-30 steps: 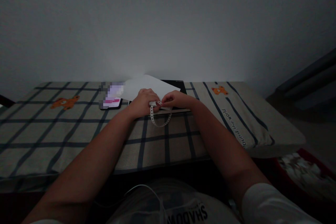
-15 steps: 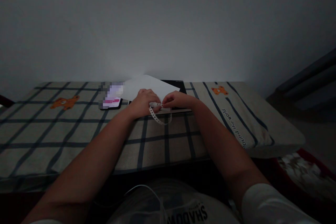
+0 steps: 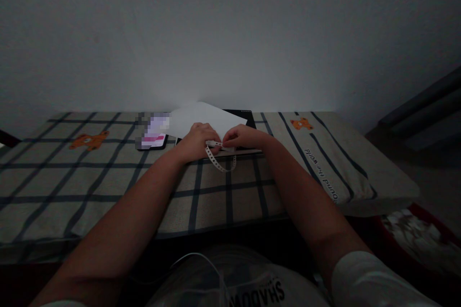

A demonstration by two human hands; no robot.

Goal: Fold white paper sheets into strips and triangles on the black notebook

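Right now I see both hands meeting over the near edge of the black board [image 3: 248,120], which I take as my landmark on the checked cloth [image 3: 108,177]. My left hand [image 3: 196,140] is curled, its fingers pinched on one end of a thin white strip [image 3: 218,163] punched with small holes; my right hand [image 3: 240,136] pinches the same strip just beside it, thumb and forefinger closed on it, so both hands are grasping the strip. From the fingers the strip droops in a loop toward me, off the board's front edge and onto the cloth, though I cannot tell whether it touches the cloth. A white sheet of paper [image 3: 205,117] lies tilted across the board, with one corner past the board's left edge. Left of the board, just beside the paper, lies a phone [image 3: 153,140] with a lit screen. Nearer to me than the board the cloth is bare all the way to its front edge, and to the right of the board it runs open to a bear print [image 3: 301,123] and then to the rounded right edge, where the floor drops away. Behind the board stands a plain wall [image 3: 230,33].
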